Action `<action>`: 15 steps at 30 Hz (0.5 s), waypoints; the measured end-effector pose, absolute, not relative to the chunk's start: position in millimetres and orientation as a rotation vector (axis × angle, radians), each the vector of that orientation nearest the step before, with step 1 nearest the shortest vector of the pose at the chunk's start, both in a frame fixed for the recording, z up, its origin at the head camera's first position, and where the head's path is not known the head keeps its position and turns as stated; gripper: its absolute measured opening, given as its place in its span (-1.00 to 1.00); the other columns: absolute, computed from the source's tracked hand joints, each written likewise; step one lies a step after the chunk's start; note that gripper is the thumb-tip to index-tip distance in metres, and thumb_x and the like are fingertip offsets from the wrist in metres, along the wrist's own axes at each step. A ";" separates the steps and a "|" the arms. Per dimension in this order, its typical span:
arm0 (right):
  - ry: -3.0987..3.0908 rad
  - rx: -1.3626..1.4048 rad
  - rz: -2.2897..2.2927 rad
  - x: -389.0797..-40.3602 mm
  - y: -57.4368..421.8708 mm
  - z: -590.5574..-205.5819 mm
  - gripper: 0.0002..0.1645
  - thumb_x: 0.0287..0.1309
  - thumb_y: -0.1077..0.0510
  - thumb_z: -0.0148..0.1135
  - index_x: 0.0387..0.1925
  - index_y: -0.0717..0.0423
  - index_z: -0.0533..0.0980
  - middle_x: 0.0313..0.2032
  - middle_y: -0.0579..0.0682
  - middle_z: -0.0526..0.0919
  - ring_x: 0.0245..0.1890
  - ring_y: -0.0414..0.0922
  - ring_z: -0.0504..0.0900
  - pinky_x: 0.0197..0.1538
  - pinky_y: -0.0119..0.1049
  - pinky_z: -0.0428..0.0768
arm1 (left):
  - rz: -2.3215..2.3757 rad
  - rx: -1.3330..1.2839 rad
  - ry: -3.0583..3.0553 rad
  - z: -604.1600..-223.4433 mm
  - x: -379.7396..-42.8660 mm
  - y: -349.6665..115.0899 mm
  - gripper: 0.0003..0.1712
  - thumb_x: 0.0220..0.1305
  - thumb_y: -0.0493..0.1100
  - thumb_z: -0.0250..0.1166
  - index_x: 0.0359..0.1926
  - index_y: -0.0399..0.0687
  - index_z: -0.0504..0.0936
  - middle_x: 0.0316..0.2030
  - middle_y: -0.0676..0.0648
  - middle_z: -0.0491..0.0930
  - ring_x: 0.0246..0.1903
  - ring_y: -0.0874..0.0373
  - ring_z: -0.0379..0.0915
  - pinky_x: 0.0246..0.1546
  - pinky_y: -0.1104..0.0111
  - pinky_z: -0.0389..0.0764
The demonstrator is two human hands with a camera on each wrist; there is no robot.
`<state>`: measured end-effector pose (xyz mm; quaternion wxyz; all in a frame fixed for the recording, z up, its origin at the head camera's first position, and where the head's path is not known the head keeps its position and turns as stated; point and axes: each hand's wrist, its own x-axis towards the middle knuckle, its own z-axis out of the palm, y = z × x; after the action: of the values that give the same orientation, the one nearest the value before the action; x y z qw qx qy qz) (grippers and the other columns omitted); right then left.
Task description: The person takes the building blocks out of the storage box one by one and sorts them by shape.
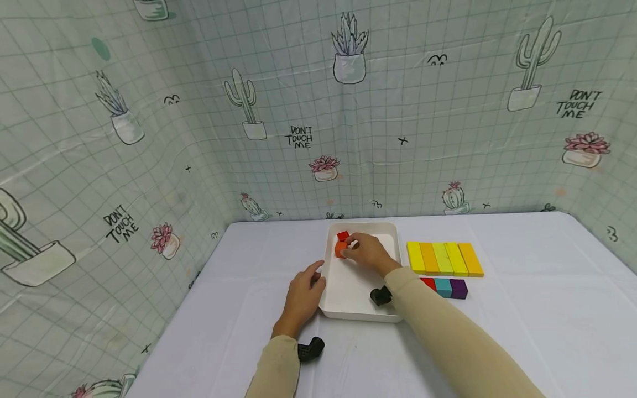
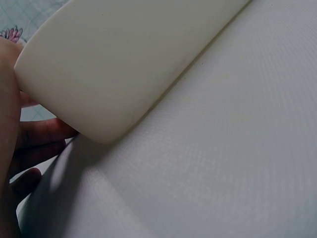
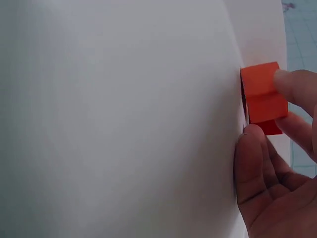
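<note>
A white rectangular tray (image 1: 360, 317) lies on the table. Inside its far left corner area, my right hand (image 1: 370, 253) pinches an orange block (image 1: 340, 250). Just beyond that block sits a red block (image 1: 343, 236) near the far wall. In the right wrist view, fingertips (image 3: 290, 82) touch the orange block (image 3: 262, 91), and a bit of red shows at its edge. My left hand (image 1: 304, 290) rests against the tray's left side with fingers loosely extended; the left wrist view has its fingers by the tray's outer wall (image 2: 104, 74).
Right of the tray stands a row of several yellow and orange bars (image 1: 444, 259). Nearer, a red block (image 1: 428, 283), a teal block (image 1: 443, 288) and a purple block (image 1: 459, 289) line up, partly behind the right sleeve (image 1: 448, 326). A patterned cloth (image 1: 398, 166) hangs behind the table.
</note>
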<state>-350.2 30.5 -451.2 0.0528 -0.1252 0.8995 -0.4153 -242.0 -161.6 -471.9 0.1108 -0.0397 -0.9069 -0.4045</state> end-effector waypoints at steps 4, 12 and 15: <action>2.718 -0.370 -1.310 -348.6 33.2 -451.6 -0.61 0.27 -0.01 0.30 0.04 0.11 0.54 -0.09 0.10 0.63 -0.23 -0.01 0.57 -0.11 -0.19 0.59 | -1.188 -0.121 -2.659 -472.2 -242.0 -161.8 -0.51 0.40 -0.14 0.16 0.33 0.03 0.53 -0.11 -0.08 0.67 -0.04 -0.01 0.52 0.07 0.00 0.49; 2.613 -0.289 -1.424 -349.8 39.0 -449.2 -0.54 0.30 0.02 0.29 0.10 0.21 0.47 -0.02 0.16 0.62 -0.35 -0.05 0.64 -0.23 -0.28 0.67 | -1.188 -0.124 -2.650 -471.5 -241.7 -161.6 -0.51 0.39 -0.13 0.16 0.32 0.02 0.54 -0.12 -0.08 0.67 -0.05 -0.01 0.53 0.06 0.01 0.49; 2.589 -0.271 -1.452 -349.8 39.0 -446.8 -0.55 0.29 0.02 0.31 0.08 0.20 0.47 -0.05 0.14 0.62 -0.37 -0.05 0.64 -0.25 -0.29 0.67 | -1.191 -0.129 -2.649 -471.0 -241.5 -161.6 -0.51 0.38 -0.14 0.16 0.32 0.01 0.54 -0.13 -0.08 0.67 -0.06 -0.01 0.53 0.05 0.00 0.49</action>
<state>-349.8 39.0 -446.8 0.0802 -0.0905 0.8658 -0.4855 -241.5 -161.6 -471.0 0.1172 -0.0442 -0.9049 -0.4068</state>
